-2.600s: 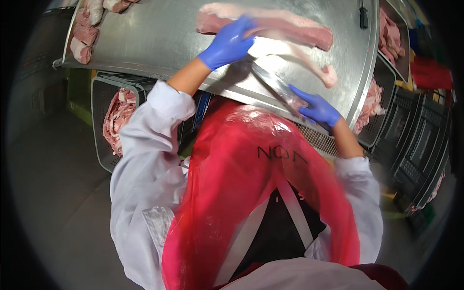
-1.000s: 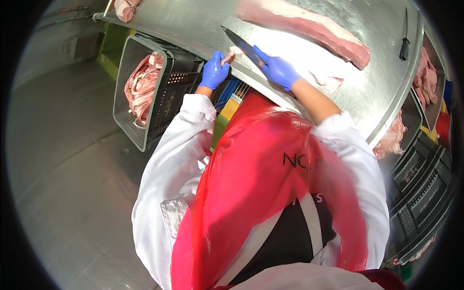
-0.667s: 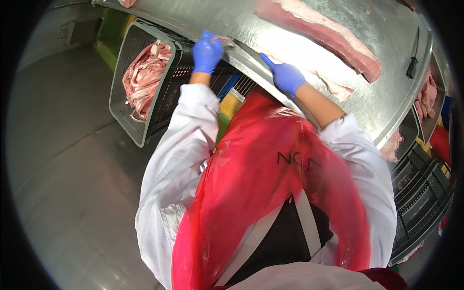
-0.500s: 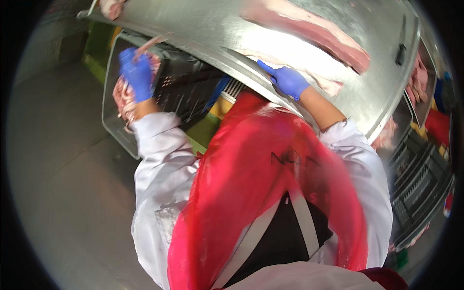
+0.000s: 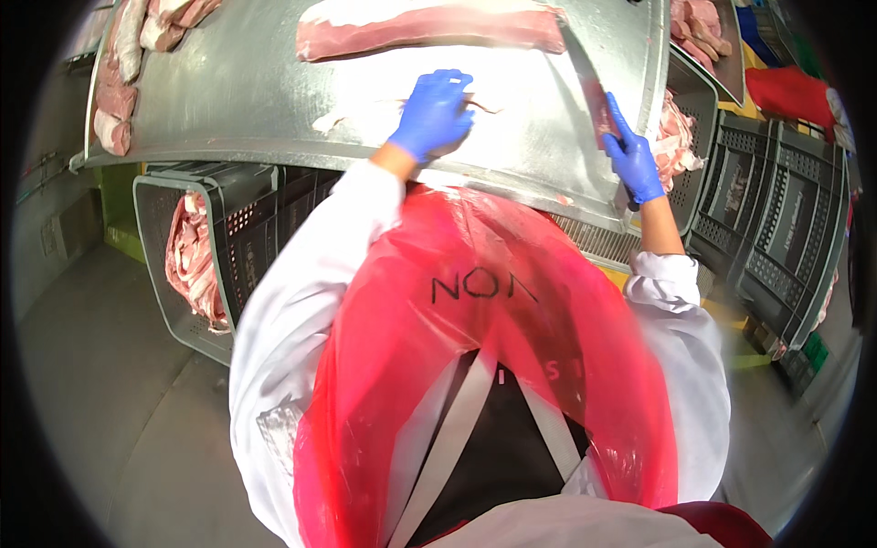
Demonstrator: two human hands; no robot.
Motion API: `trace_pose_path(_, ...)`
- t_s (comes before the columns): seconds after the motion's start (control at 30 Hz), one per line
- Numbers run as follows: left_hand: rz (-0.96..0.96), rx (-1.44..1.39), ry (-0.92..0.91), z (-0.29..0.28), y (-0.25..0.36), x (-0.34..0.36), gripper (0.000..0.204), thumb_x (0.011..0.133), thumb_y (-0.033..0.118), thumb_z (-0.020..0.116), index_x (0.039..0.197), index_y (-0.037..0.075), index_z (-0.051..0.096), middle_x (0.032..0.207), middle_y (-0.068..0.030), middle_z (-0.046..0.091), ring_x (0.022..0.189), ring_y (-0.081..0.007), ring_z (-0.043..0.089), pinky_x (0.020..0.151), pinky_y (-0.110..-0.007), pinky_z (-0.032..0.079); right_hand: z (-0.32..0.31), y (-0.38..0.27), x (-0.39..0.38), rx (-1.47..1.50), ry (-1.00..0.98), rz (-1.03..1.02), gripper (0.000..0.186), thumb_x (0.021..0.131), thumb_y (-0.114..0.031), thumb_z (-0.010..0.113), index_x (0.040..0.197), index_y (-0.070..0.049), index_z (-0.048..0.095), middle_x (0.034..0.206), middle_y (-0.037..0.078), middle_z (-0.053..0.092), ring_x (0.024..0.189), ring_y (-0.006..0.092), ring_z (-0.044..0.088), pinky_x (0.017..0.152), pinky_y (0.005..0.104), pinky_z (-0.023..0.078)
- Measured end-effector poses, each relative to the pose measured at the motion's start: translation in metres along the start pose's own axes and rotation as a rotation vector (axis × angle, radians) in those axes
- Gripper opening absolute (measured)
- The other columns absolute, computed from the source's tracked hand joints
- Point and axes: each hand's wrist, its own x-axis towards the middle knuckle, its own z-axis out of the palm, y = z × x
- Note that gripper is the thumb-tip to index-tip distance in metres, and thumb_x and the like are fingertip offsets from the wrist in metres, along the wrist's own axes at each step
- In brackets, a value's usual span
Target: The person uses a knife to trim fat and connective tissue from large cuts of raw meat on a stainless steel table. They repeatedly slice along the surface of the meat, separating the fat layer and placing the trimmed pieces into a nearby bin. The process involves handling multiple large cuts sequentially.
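Observation:
My left hand, in a blue glove, is closed over a thin, pale strip of meat trimming on the bright steel table; glare and my fingers hide much of it. My right hand, also gloved, grips a long knife along the table's right edge, blade pointing away from me toward the end of a long slab of pink meat with white fat. A small pale scrap lies left of my left hand.
Meat pieces line the table's left edge. A crate of trimmings hangs below on the left. At the right stand another crate of meat, a tray of meat and black crates. My red apron meets the table's front edge.
My left hand has moved from over the left crate back onto the table, rightward. My right hand with the knife has moved to the right edge. The view has turned, straightening the table.

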Motion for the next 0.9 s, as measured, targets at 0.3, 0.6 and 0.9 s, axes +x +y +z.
trace_pose_path(0.3, 0.096, 0.354, -0.169, 0.073, 0.012, 0.006, 0.007, 0.085, 0.013, 0.057, 0.090, 0.009, 0.059, 0.080, -0.0121, 0.062, 0.080, -0.0292, 0.061, 0.079, -0.044, 0.043, 0.056, -0.020, 0.018, -0.467, -0.294, -0.128, 0.064, 0.099, -0.021, 0.050, 0.157, -0.035, 0.028, 0.093, 0.020, 0.071, 0.081, 0.0409, 0.068, 0.074, 0.0482, 0.053)
trace_pose_path(0.6, -0.114, 0.309, -0.426, 0.059, 0.014, 0.028, 0.014, 0.091, 0.017, 0.055, 0.094, 0.006, 0.063, 0.089, -0.0175, 0.070, 0.080, -0.0346, 0.070, 0.072, -0.046, 0.056, 0.059, -0.014, 0.039, -0.560, -0.288, -0.222, 0.068, 0.099, -0.014, 0.043, 0.159, -0.034, 0.021, 0.089, 0.020, 0.070, 0.076, 0.0386, 0.068, 0.068, 0.0498, 0.053)
trace_pose_path(0.9, -0.046, 0.107, -0.064, -0.064, 0.027, 0.106, 0.020, 0.095, 0.018, 0.055, 0.103, 0.004, 0.066, 0.090, -0.0235, 0.068, 0.082, -0.0431, 0.066, 0.071, -0.047, 0.052, 0.043, 0.009, -0.011, -0.435, -0.285, -0.155, 0.062, 0.102, -0.024, 0.046, 0.158, -0.035, 0.023, 0.088, 0.021, 0.069, 0.078, 0.0402, 0.067, 0.070, 0.0506, 0.053)
